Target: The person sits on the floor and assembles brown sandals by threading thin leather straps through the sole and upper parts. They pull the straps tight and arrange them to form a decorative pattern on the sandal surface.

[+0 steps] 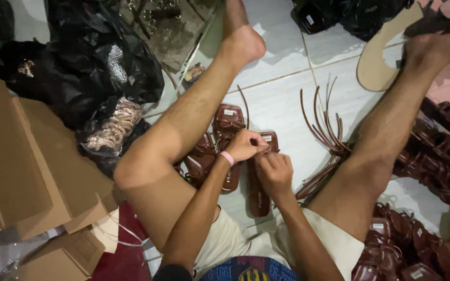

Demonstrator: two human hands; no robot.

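You sit on a floor (282, 99) of pale square tiles with grey grout lines, your two bare legs spread in a V and the work lying between them. At your left lies a stack of flat brown cardboard boxes (22, 166); I can make out at least three, and beyond them black plastic bags (89, 57), one spilling a bundle of pinkish braided cords (115, 125). At your right, dark red sandals are heaped in a pile (433, 156) too tangled to count, with more by your right thigh. One tan sole cut-out (376, 62) lies near your right foot.

Between your legs sit three dark red sandals on the tiles: two (220, 140) side by side under your left forearm, and the one you work on, the right-hand sandal (260, 182). Its long axis runs almost straight away from you, toe end far, heel end near, flat on its sole. A sheaf of thin dark red straps (324, 125), roughly a dozen, curls upward just to its right.

Your left hand (243, 145), with a pink band at the wrist, has its grip pinched shut on the strap at the sandal's far end. Your right hand (274, 169) meets it there, fingers curled tight on the same strap.
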